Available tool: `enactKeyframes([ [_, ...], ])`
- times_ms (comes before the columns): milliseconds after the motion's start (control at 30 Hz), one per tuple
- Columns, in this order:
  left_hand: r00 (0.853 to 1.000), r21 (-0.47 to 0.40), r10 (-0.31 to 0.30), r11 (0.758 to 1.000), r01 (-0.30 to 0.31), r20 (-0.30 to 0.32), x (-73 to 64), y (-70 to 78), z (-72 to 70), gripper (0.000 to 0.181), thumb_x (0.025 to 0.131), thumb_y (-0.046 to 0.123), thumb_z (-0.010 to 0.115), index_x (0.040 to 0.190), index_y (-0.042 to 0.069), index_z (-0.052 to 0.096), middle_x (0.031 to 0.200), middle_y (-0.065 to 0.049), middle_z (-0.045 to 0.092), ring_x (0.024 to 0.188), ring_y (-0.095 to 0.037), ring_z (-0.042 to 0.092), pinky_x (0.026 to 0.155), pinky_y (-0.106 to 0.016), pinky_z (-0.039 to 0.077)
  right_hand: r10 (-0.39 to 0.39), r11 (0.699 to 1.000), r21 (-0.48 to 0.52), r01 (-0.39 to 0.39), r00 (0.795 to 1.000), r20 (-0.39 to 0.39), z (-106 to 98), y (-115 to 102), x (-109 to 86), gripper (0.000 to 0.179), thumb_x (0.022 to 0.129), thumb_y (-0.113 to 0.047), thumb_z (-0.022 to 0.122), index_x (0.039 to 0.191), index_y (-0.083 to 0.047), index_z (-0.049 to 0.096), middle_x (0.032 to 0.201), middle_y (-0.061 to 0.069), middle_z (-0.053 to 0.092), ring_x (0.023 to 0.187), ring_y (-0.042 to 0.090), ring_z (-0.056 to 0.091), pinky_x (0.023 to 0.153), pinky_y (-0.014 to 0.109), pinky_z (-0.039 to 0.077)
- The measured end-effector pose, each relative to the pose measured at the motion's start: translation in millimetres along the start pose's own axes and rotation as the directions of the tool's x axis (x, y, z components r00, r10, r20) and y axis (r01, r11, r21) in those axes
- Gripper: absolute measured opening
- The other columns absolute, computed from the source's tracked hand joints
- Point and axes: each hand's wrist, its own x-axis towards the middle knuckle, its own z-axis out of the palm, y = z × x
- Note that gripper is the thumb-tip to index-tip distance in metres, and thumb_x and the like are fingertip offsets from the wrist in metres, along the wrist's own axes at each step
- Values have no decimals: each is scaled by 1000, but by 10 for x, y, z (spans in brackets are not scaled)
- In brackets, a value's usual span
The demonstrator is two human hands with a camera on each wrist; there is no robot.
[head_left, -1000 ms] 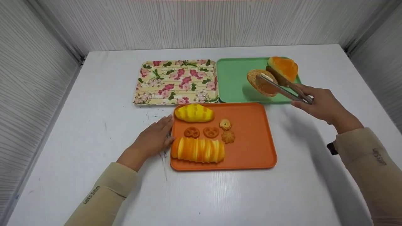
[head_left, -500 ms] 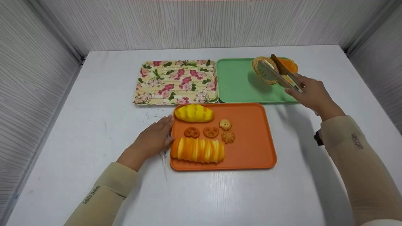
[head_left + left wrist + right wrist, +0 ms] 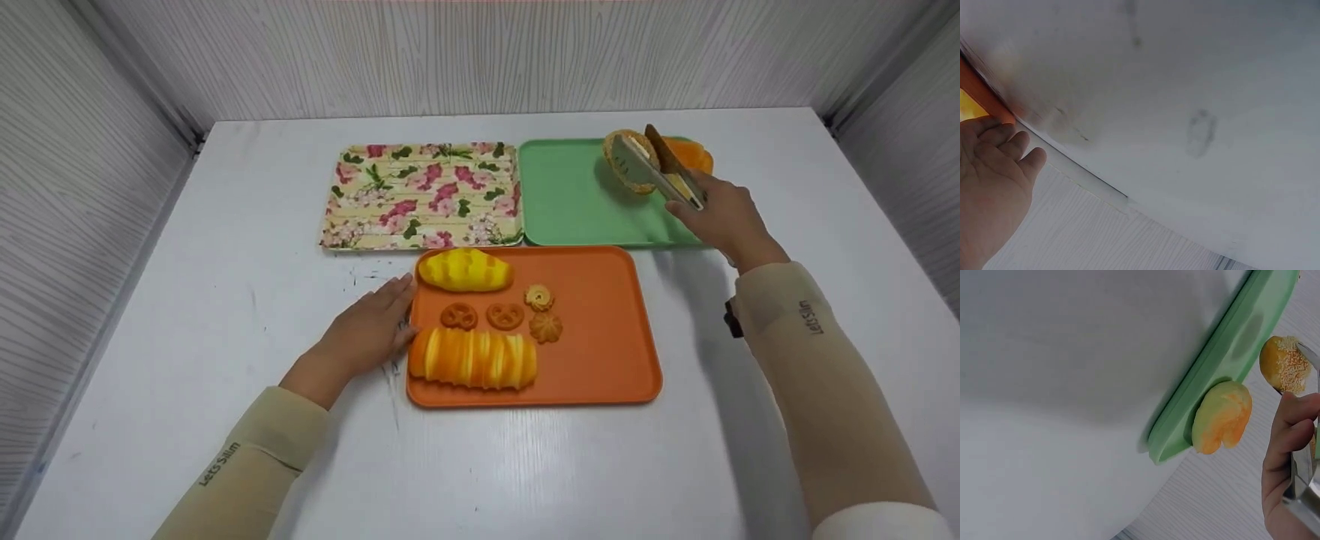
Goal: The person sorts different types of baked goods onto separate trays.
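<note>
My right hand (image 3: 726, 216) grips metal tongs (image 3: 666, 182), whose ends pinch a round sesame bun (image 3: 1285, 367). The bun hangs over the back of the green tray (image 3: 559, 199), its shadow falling on the tray. Close by on that tray lies a golden bread roll (image 3: 1221, 419), partly hidden behind the tongs in the head view. My left hand (image 3: 366, 326) lies with straight fingers along the left edge of the orange tray (image 3: 600, 330); in the left wrist view its fingertips meet the orange rim (image 3: 994, 107).
The orange tray bears a yellow bread (image 3: 466, 271), a striped loaf (image 3: 476, 360), two pretzel-shaped cookies (image 3: 505, 316), a ring cookie (image 3: 538, 298) and a flower-shaped cookie (image 3: 546, 328). A flowered tray (image 3: 424, 196) stands left of the green one. A panelled wall (image 3: 480, 60) borders the table behind.
My right hand has carried the tongs and sesame bun farther back and slightly left, bringing the bun to the green tray's rear edge in the head view. My left hand has stayed put.
</note>
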Motion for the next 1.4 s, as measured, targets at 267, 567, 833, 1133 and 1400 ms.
enactKeyframes([
  [267,1000,-2,-6,1000,6,6,9,-4,4,68,101,42,42,153,5,16,158,-9,14,143,-26,14,114,-44,15,7,1000,-19,-8,999,-32,75,-57,77,71,96,-44,49,152,-7,23,128,30,49,99,38,48,85,54,39],
  [567,1000,-4,-7,1000,7,1,10,-3,2,69,100,40,45,152,4,17,157,-12,17,143,-27,15,114,-45,15,11,1000,25,-10,1000,-15,86,-87,115,73,96,-47,47,152,-6,23,126,29,50,98,36,48,83,51,39],
  [833,999,-28,-24,999,25,24,13,-3,-4,70,100,43,42,153,7,15,158,-9,14,144,-25,12,114,-44,13,37,996,75,-39,999,26,111,-69,126,74,95,-48,48,153,-10,22,126,27,50,97,35,48,80,49,40],
  [1133,999,-32,-24,999,25,23,15,4,-3,69,100,43,42,153,6,15,158,-9,14,144,-25,12,114,-43,13,25,999,32,-26,1000,9,101,-45,135,82,94,-53,48,153,-6,16,133,30,45,116,43,45,96,59,35],
  [1400,1000,-32,-23,999,24,17,3,1,-7,68,101,42,42,152,5,16,158,-9,14,144,-25,13,114,-43,14,12,1000,16,-12,999,-50,26,-18,97,87,92,-56,48,153,-6,12,129,34,47,116,47,45,97,61,33],
])
